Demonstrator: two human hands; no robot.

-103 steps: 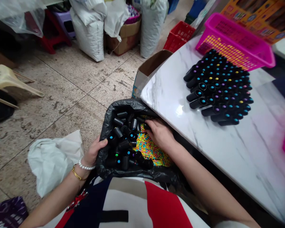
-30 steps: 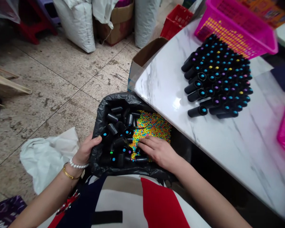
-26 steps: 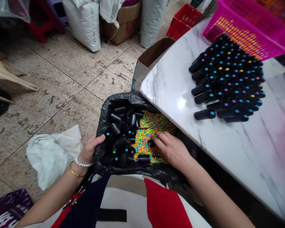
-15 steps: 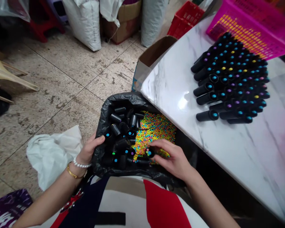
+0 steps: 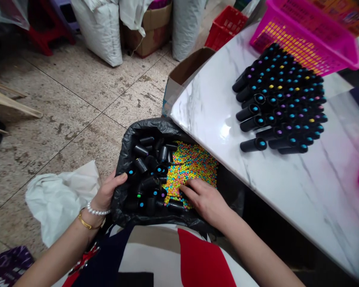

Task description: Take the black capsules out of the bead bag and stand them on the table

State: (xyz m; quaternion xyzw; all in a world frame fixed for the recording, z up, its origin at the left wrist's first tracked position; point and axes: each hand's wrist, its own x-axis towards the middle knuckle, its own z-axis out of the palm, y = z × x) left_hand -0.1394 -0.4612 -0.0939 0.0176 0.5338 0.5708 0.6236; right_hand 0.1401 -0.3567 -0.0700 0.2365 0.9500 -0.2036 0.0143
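Note:
On my lap-side stands a bin [image 5: 128, 126] lined with a black plastic bag. My left hand [image 5: 109, 190] grips its left rim, thumb over the edge. Inside, small colourful beads [image 5: 194, 163] fill the right part, and several short black tubes [image 5: 141, 166] lie jumbled on the left, some with a blue, purple or green dot at the end. Low among the beads, my right hand [image 5: 202, 199] has its fingers bent downward around a black tube that is almost wholly hidden beneath them. Another black tube [image 5: 176, 205] lies beside the fingertips.
Right of the bin, a white marbled table [image 5: 209, 103] carries rows of black tubes [image 5: 283, 99] with coloured ends and a pink basket [image 5: 305, 40]. A cardboard box [image 5: 182, 73] stands by its corner. White sacks [image 5: 103, 32] and a crumpled white bag [image 5: 62, 199] are on the floor.
My right hand has turned palm-down and pushed lower into the beads, so the tube's bead-filled end no longer shows. My left hand keeps its hold; the whole view has shifted slightly.

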